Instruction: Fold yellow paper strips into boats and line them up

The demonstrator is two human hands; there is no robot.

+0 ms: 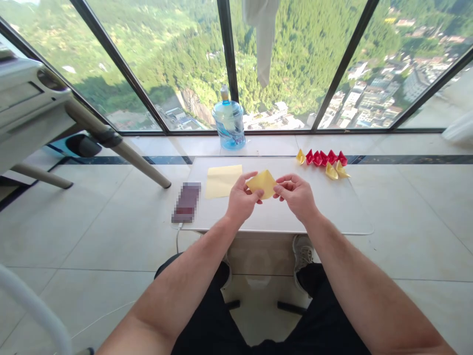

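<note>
A piece of yellow paper (pixel 264 183), folded into a diamond shape, is held up over the low white table (pixel 236 217). My left hand (pixel 244 197) pinches its left side, thumb in front and fingers behind. At its right corner my right hand (pixel 296 195) grips the paper between thumb and fingertips. Flat yellow sheets (pixel 222 181) lie on the table just left of my left hand. Toward the far right stand finished red folded paper boats (pixel 325 158) in a row, with a yellow one (pixel 300 157) at the row's left end and yellow ones (pixel 337 170) in front.
A phone (pixel 186 202), blurred out, lies at the table's left edge with a cable. Behind the table a blue water jug (pixel 229 125) stands by the window. Metal furniture legs (pixel 140 165) reach the floor at left. My shoes (pixel 303 254) are below the front edge.
</note>
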